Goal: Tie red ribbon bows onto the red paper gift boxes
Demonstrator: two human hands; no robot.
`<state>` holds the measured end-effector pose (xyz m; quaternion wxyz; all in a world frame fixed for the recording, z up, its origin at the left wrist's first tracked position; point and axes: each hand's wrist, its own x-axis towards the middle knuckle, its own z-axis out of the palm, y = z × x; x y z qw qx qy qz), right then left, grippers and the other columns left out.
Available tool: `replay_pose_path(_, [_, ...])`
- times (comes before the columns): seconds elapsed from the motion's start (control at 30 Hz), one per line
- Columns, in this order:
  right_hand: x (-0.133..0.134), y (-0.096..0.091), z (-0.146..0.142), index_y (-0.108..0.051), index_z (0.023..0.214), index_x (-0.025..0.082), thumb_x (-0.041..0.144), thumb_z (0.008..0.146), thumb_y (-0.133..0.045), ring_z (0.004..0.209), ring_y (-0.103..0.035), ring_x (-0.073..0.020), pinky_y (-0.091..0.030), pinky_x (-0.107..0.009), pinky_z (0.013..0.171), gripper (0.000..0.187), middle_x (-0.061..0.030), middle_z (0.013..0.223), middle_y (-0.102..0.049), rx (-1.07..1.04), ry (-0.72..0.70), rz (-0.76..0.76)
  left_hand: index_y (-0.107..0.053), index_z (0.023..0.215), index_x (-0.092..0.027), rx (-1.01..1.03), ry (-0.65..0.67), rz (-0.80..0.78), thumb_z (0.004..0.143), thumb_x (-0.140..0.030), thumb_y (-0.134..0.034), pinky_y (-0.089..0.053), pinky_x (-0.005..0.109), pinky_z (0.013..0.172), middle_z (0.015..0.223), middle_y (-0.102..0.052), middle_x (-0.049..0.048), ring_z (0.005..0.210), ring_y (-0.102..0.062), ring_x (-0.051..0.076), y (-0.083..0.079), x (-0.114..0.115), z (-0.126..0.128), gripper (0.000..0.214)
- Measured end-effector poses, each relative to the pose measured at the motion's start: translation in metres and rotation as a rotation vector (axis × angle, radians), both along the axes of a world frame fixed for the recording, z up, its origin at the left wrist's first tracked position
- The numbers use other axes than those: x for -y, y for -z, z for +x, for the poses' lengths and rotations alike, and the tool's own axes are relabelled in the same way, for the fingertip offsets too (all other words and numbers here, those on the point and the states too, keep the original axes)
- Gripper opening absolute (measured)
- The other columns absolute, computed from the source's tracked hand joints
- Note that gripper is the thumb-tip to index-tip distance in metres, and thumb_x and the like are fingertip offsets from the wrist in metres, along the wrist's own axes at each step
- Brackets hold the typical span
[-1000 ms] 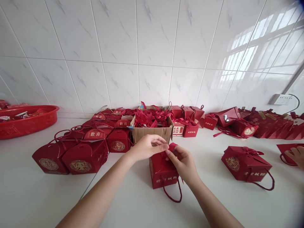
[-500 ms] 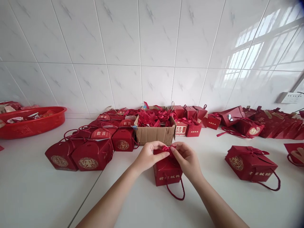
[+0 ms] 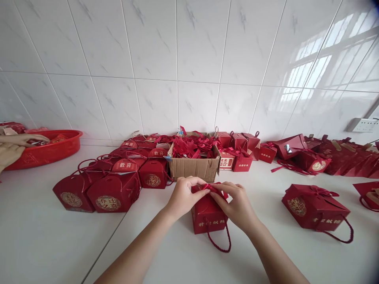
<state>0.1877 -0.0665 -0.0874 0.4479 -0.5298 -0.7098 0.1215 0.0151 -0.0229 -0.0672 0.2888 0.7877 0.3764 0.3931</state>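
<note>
A small red gift box (image 3: pixel 208 215) with gold lettering and a cord handle stands on the white counter (image 3: pixel 177 252) in front of me. My left hand (image 3: pixel 184 195) and my right hand (image 3: pixel 237 204) meet at its top. Both pinch a red ribbon (image 3: pixel 212 187) that lies across the box's closed flaps. The fingers of both hands are curled round the ribbon ends.
A cardboard box (image 3: pixel 194 165) full of red ribbons stands just behind. Finished red boxes (image 3: pixel 112 189) crowd the left, another red box (image 3: pixel 315 207) lies to the right, more line the tiled wall. A red basin (image 3: pixel 44 152) sits far left, where another person's hand (image 3: pixel 13 146) reaches.
My hands have lowered and drawn the ribbon flatter across the box top. Another person's hand has come into view at the far left by the red basin.
</note>
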Motion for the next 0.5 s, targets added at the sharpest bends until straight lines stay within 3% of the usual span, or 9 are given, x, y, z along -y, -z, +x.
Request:
replay_pose_path(0.3, [-0.0025, 0.0074, 0.0020, -0.051, 0.087, 0.022, 0.026, 0.085, -0.057, 0.078, -0.063, -0.0178, -0.028, -0.044, 0.094, 0.007, 0.0006, 0.091, -0.069, 0.035, 0.056, 0.136, -0.070, 0.081, -0.017, 0.114, 0.063, -0.140, 0.075, -0.023, -0.068, -0.049, 0.024, 0.074, 0.083, -0.072, 0.0023, 0.081, -0.064, 0.017, 0.0009, 0.0002, 0.0005, 0.009])
replay_pose_path(0.5, [0.0008, 0.0032, -0.0012, -0.060, 0.092, 0.025, 0.025, 0.086, -0.054, 0.083, -0.061, -0.0193, -0.028, -0.045, 0.093, 0.008, 0.0000, 0.090, -0.069, 0.117, 0.034, 0.146, -0.066, 0.081, -0.016, 0.150, 0.071, -0.174, 0.077, -0.026, -0.067, -0.048, 0.023, 0.071, 0.083, -0.071, 0.0017, 0.080, -0.063, 0.015, 0.0031, 0.0025, 0.0020, 0.011])
